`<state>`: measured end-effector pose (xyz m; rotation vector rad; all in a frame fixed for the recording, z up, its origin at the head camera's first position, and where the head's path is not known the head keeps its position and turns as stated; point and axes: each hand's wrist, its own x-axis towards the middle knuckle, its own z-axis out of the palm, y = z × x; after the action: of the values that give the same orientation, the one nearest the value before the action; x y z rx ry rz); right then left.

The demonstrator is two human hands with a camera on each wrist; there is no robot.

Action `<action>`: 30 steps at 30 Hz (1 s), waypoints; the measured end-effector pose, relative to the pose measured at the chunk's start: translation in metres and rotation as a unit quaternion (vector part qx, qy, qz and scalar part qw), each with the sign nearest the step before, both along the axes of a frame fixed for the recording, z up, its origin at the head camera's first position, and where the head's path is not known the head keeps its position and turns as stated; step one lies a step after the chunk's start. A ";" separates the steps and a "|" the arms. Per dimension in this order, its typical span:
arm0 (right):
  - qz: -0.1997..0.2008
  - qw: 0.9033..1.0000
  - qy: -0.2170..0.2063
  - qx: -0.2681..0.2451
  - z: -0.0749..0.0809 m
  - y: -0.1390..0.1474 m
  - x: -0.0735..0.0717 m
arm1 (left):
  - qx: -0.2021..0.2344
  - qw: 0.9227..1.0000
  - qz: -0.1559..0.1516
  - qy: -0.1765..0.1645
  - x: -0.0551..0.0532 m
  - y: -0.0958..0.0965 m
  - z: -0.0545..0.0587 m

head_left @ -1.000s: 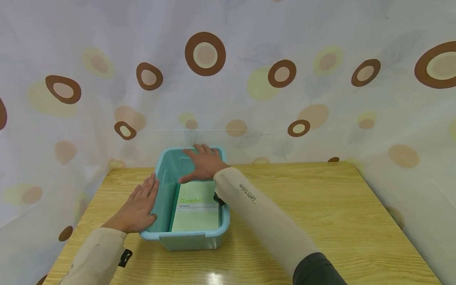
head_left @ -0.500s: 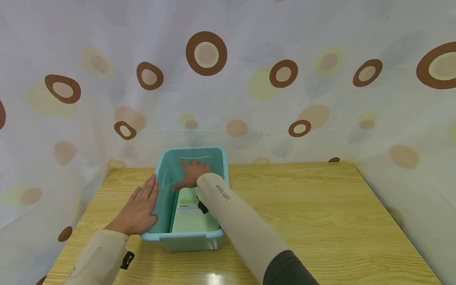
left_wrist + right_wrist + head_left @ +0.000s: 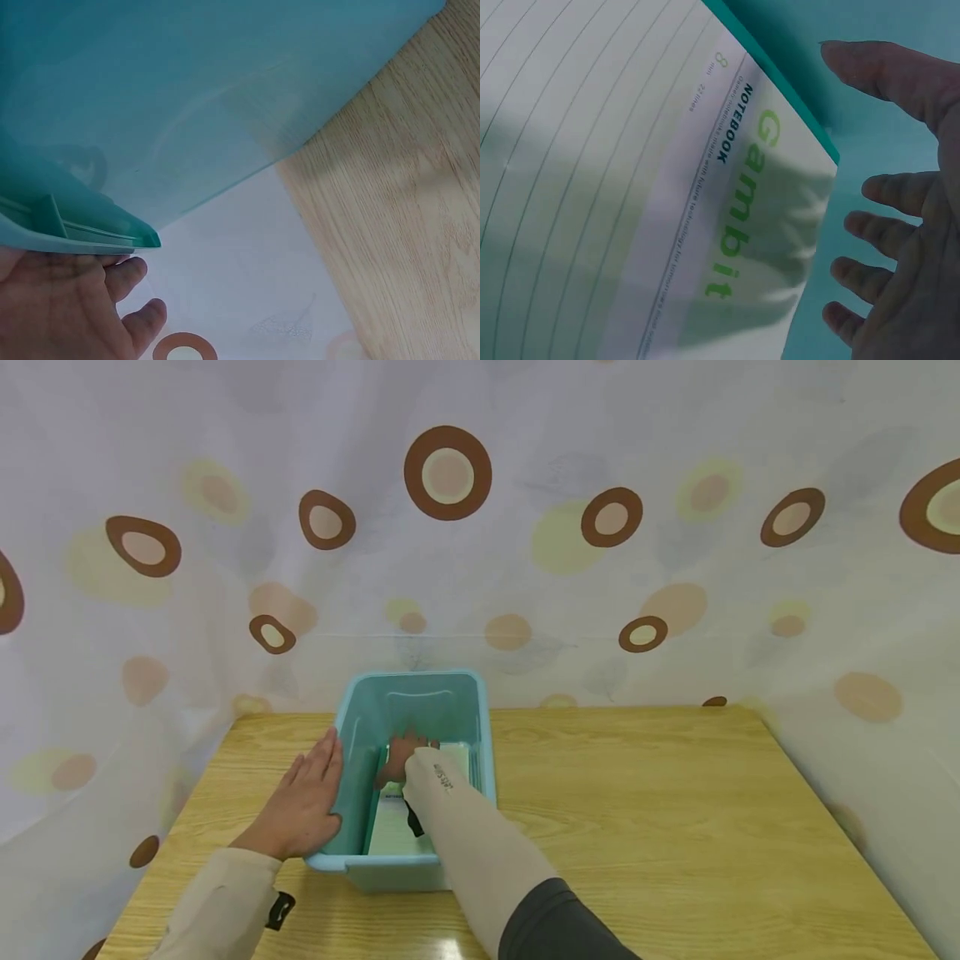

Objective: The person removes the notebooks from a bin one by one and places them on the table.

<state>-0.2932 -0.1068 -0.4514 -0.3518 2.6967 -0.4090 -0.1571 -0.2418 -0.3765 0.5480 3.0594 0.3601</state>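
Note:
A light blue plastic bin (image 3: pixel 423 714) stands on the table's left part. Inside it lies a pale green notebook (image 3: pixel 392 831) lettered "Gambit" with a darker green edge, partly covered by my right forearm. My left hand (image 3: pixel 303 802) lies against the bin's left rim, its fingers extended; the left wrist view shows fingers (image 3: pixel 126 277) under the rim. Down inside the bin is my right hand (image 3: pixel 401 758), over the far end of the notebook. In the right wrist view its fingers (image 3: pixel 889 234) are spread beside the notebook's printed end and hold nothing.
The bin rests on a wood-grain table (image 3: pixel 660 827) that extends to the right. A white curtain (image 3: pixel 525 460) with brown and yellow circles hangs behind and at both sides, close to the bin's far end.
My right hand has come down from the bin's far rim into the bin, toward the notebook. My left hand has stayed on the left rim. The head view has shifted slightly.

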 end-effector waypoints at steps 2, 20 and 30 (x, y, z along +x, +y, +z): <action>0.001 1.000 -0.021 -0.009 -0.002 -0.001 -0.001 | -0.004 1.000 -0.001 0.001 0.000 0.000 0.000; 0.004 1.000 -0.001 0.009 -0.009 -0.007 -0.003 | -0.007 1.000 -0.004 0.006 0.000 -0.002 -0.002; -0.007 1.000 0.010 0.006 -0.011 -0.009 -0.005 | -0.016 1.000 -0.001 0.014 -0.001 -0.002 -0.004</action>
<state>-0.2979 -0.1163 -0.4627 -0.3362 2.7207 -0.3952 -0.1581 -0.2437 -0.3801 0.5606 3.0846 0.3066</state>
